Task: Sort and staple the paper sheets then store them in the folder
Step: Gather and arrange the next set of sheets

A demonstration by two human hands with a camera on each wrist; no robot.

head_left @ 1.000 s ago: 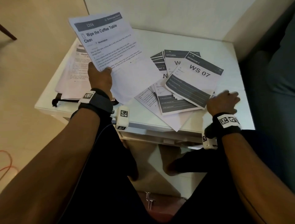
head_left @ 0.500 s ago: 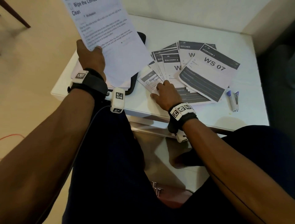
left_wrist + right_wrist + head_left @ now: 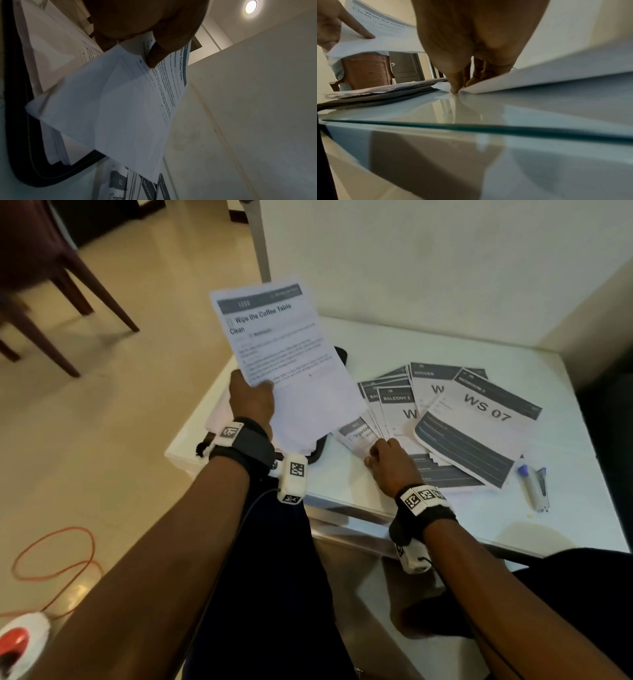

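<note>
My left hand (image 3: 251, 402) grips a bundle of white sheets (image 3: 284, 364) headed "Wipe the Coffee Table Clean" and holds it tilted above the table's left side; the thumb (image 3: 154, 56) lies on the top page (image 3: 120, 108). Below it lies a black zip folder (image 3: 317, 450) with more paper in it (image 3: 51, 67). Several dark-headed sheets (image 3: 472, 422) are fanned out on the table, "WS 07" on top. My right hand (image 3: 387, 460) pinches the fan's near left corner (image 3: 464, 86). A stapler (image 3: 534, 484) lies to the right.
The white glass-topped table (image 3: 565, 542) stands against a white wall. A wooden chair (image 3: 41, 285) stands on the floor to the far left. An orange cable (image 3: 51, 556) and a white power strip (image 3: 20, 642) lie on the floor at left.
My right hand left the table's right edge, uncovering the stapler, and moved left to the fan's near corner, where it stays. My left hand keeps the bundle raised.
</note>
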